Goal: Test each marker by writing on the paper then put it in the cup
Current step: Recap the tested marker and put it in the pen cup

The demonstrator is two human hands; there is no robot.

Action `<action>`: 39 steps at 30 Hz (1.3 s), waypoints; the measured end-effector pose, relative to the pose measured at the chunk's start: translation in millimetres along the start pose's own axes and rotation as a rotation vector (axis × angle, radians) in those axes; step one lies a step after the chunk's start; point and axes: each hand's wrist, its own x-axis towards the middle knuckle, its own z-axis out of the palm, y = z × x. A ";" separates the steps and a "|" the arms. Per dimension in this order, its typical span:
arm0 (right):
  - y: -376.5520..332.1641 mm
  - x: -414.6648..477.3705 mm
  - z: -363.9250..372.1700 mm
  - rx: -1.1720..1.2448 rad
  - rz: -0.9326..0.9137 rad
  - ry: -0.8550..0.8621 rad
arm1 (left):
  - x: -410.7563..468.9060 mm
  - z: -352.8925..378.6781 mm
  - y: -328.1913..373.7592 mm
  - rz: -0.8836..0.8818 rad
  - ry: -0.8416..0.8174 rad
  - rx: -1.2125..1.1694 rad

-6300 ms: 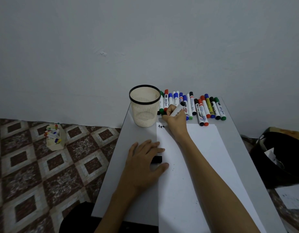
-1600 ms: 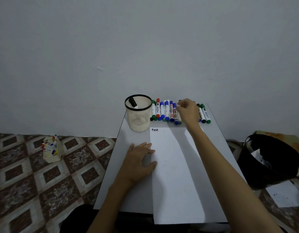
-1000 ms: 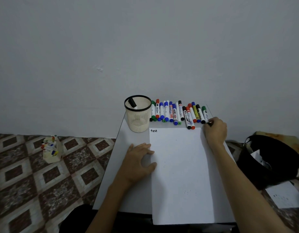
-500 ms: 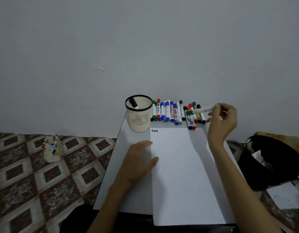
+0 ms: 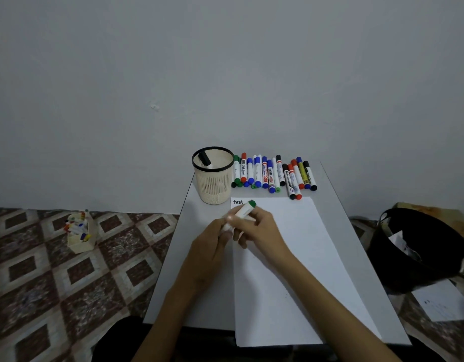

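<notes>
Currently the right hand (image 5: 257,228) holds the white barrel of a green marker (image 5: 243,212), with the fingers curled round it. The left hand (image 5: 212,246) pinches the near end of the same marker, so both grips are clamped on it. The marker is tilted, with its green end pointing away and to the right. Whether the cap is seated cannot be told.

The marker is held above the far left corner of the paper (image 5: 291,270), just beside the written word "test" (image 5: 238,202). The paper lies flat on the worktop (image 5: 327,199).

The cup (image 5: 213,184) stands just beyond that corner and contains one black marker (image 5: 204,158). A row of markers (image 5: 274,173) lies to the right of the cup, along the far edge.

On the floor (image 5: 42,283), a small box (image 5: 80,240) of markers sits to the left. A black bin (image 5: 413,252) and a loose sheet (image 5: 442,301) sit to the right.
</notes>
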 end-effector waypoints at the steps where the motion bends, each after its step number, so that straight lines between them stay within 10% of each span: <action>1: 1.3 -0.8 0.8 -0.013 0.004 -0.017 | 0.0 0.0 1.9 0.009 -0.018 -0.003; 32: -6.6 17.3 0.7 0.031 0.011 -0.140 | 2.7 -4.2 -2.8 -0.054 0.071 -0.132; 39: -11.9 45.9 -26.4 0.344 -0.074 0.236 | 3.1 0.5 -10.1 -0.059 0.021 0.138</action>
